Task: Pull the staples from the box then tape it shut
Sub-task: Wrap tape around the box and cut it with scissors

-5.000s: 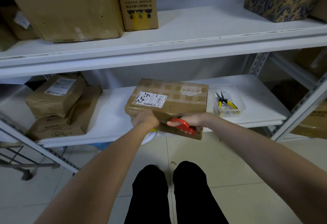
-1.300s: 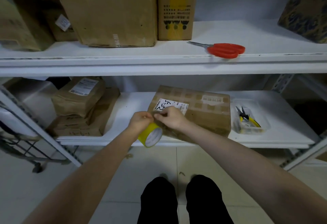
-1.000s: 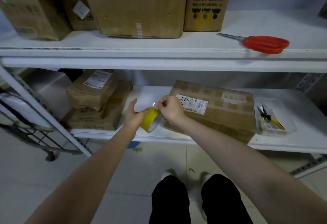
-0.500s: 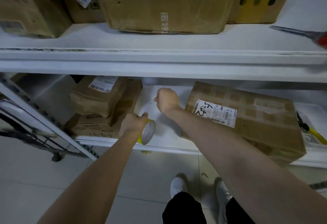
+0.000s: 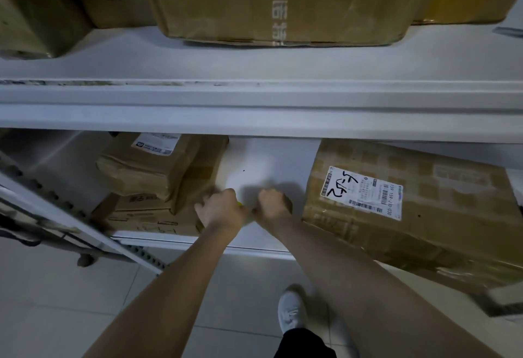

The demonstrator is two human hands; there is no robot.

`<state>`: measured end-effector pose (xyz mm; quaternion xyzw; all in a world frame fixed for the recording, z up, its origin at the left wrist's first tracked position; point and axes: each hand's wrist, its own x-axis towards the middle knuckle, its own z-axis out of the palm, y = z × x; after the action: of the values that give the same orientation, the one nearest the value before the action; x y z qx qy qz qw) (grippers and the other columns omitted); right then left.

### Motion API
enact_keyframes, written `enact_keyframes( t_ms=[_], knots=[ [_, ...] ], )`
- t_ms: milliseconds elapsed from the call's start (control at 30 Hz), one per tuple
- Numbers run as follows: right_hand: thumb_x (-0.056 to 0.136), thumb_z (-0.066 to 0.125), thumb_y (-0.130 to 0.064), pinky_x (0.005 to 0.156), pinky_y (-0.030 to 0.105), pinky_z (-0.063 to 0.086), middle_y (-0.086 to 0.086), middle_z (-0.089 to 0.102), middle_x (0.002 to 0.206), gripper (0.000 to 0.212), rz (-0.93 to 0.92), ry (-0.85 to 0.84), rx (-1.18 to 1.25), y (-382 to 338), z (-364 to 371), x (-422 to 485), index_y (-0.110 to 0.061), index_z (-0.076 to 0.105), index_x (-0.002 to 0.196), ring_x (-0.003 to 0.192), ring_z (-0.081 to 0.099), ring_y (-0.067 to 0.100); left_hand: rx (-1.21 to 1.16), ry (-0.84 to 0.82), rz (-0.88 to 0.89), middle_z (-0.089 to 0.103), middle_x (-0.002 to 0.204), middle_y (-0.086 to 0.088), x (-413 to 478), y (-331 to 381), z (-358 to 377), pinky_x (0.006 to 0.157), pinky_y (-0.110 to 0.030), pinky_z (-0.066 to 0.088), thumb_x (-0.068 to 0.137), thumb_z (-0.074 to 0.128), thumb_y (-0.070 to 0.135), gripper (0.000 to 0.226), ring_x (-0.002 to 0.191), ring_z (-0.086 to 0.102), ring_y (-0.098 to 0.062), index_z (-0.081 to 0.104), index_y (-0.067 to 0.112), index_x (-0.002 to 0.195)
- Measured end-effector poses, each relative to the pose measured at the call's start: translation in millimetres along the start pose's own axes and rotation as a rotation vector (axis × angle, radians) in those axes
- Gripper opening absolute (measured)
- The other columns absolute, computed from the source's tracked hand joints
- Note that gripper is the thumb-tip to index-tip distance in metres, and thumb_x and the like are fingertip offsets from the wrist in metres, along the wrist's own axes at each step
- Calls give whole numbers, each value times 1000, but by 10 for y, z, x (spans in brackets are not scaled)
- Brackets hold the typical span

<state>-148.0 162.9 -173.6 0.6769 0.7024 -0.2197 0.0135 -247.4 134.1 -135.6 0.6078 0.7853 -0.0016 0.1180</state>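
The taped cardboard box (image 5: 424,210) with a white shipping label (image 5: 362,193) lies tilted on the lower shelf (image 5: 266,159), right of my hands. My left hand (image 5: 220,209) grips the yellow tape roll (image 5: 240,204), of which only a sliver shows between the hands. Close beside it, my right hand (image 5: 273,202) has its fingers curled at the roll, pinching the tape end; the tape itself is hidden behind the knuckles. Both hands hover over the bare shelf just left of the box.
Brown paper parcels (image 5: 158,170) are stacked on the lower shelf at the left. Big cartons (image 5: 277,1) stand on the upper shelf (image 5: 254,97), and a scissors tip (image 5: 509,31) pokes in at its right edge. A slanted metal rack post (image 5: 85,224) and tiled floor lie below.
The view has dipped and moved closer. My right hand has come back from the far shelf to the roll in my left hand. The scissors, held five seconds ago, lie on the upper shelf.
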Motion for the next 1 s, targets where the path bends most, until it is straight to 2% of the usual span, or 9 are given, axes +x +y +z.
enact_keyframes(
  t_ms=[67,133,200,233,300,400,767,867,1000],
  knots=[
    [92,47,-3,83,45,55,15,64,119,28,-35,-2,-36,-47,29,11,-3,64,115,110,61,34,-25,-39,10,58,115,-7,-14,16,45,93,-42,34,79,56,36,28,117,44,-29,64,22,102],
    [98,37,-3,84,35,54,17,54,129,36,-67,17,-69,-92,64,-14,3,48,132,117,55,27,-20,-40,28,50,124,-9,-31,41,51,97,-44,33,82,54,31,28,120,40,-30,60,22,108],
    [101,31,-8,65,16,48,14,40,129,40,-56,88,-80,-88,87,-27,4,31,139,113,50,13,-17,-32,44,44,129,-10,-58,49,38,99,-45,32,84,54,30,30,122,37,-31,58,22,112],
    [100,33,-10,60,19,44,14,35,132,40,-24,167,-94,-86,87,-12,4,30,137,112,51,17,-24,-31,52,43,131,-10,-70,38,34,100,-45,31,83,55,32,33,123,36,-31,58,22,114],
    [97,39,-6,66,32,51,18,32,138,38,19,216,-80,-71,34,-22,1,33,134,110,57,29,-51,-39,66,41,131,-10,-91,7,27,102,-45,31,82,59,35,38,124,35,-32,57,21,117],
    [93,39,4,86,45,51,21,50,132,36,-86,69,-112,-67,22,-80,3,52,127,115,57,35,-97,-1,63,42,131,-11,-84,-26,23,104,-46,35,82,59,28,37,124,36,-33,57,21,118],
    [98,39,-1,95,35,45,18,50,132,30,-179,-109,-95,-8,-148,-588,1,51,124,123,51,32,-139,32,103,44,129,-12,-320,72,-158,100,-44,40,85,58,24,33,122,35,-33,58,17,117],
    [86,49,8,89,37,49,19,60,119,31,-204,9,-61,66,-400,-744,-1,61,113,112,58,34,-146,74,83,43,129,-12,-494,121,-283,97,-42,42,83,59,23,36,122,35,-33,57,18,118],
    [85,49,3,83,35,51,18,64,112,30,-244,225,70,130,-824,-1101,-7,64,110,105,61,35,-285,77,95,45,130,-14,-781,220,-507,95,-39,43,82,53,9,40,123,39,-33,57,19,120]
  ],
)
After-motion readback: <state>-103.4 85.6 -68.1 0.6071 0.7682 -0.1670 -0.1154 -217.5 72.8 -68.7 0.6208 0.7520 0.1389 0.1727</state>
